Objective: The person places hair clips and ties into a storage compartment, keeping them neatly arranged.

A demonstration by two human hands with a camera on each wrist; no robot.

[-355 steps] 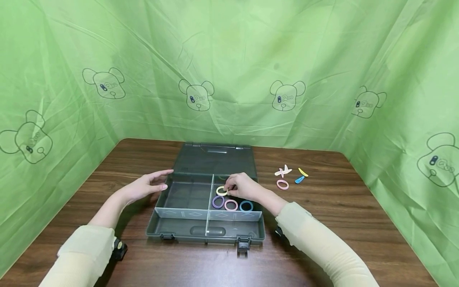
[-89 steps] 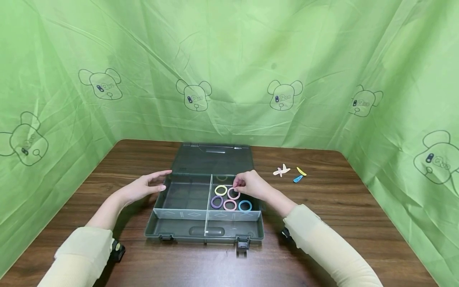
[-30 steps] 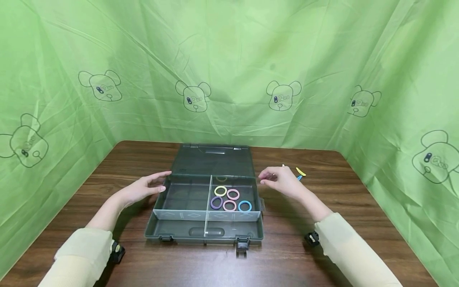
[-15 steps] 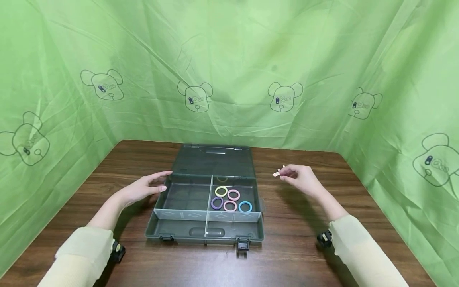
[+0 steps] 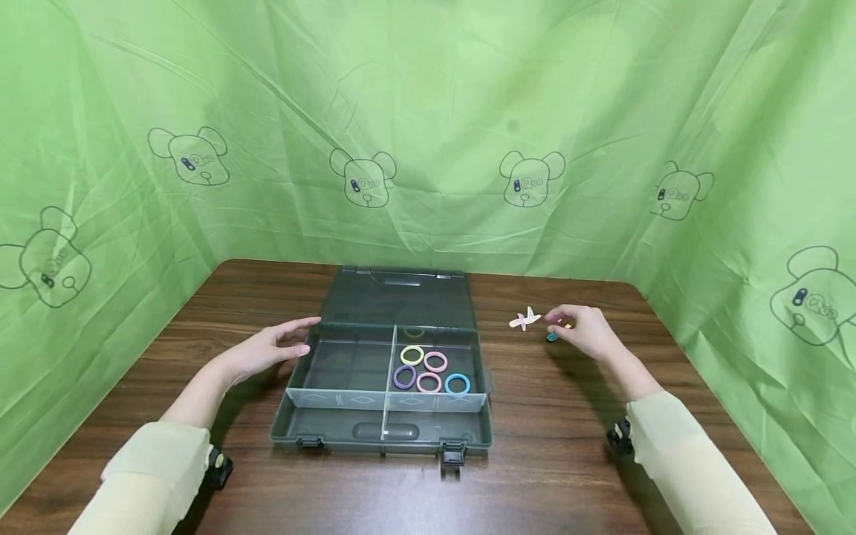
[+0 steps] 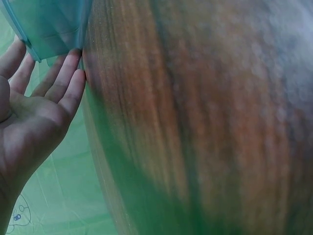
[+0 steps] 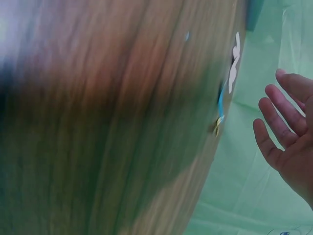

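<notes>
A grey see-through organizer box (image 5: 344,360) stands with its lid laid back. Its right rear compartment holds several hair ties: yellow (image 5: 412,355), purple (image 5: 404,377), blue (image 5: 458,384) and two pink ones. My left hand (image 5: 270,349) rests its fingertips at the box's left side; the left wrist view shows those fingers (image 6: 71,81) extended against the box. Over the snap hair clips at the right is my right hand (image 5: 585,331), its fingers loosely bent and spread in the right wrist view. It partly covers the blue clip (image 5: 551,337) and the yellow clip (image 7: 217,126).
Left of the right hand, pale and pink hair clips (image 5: 524,319) lie in a cross on the wooden table (image 5: 548,475). Dividers split the box into compartments, and a latch (image 5: 453,455) juts from its front. A green cloth (image 5: 441,89) surrounds the table's back and sides.
The last pink hair tie went from the table into the box, and my right hand let it go. That hand has since moved right, over the clips. My left hand has stayed put.
</notes>
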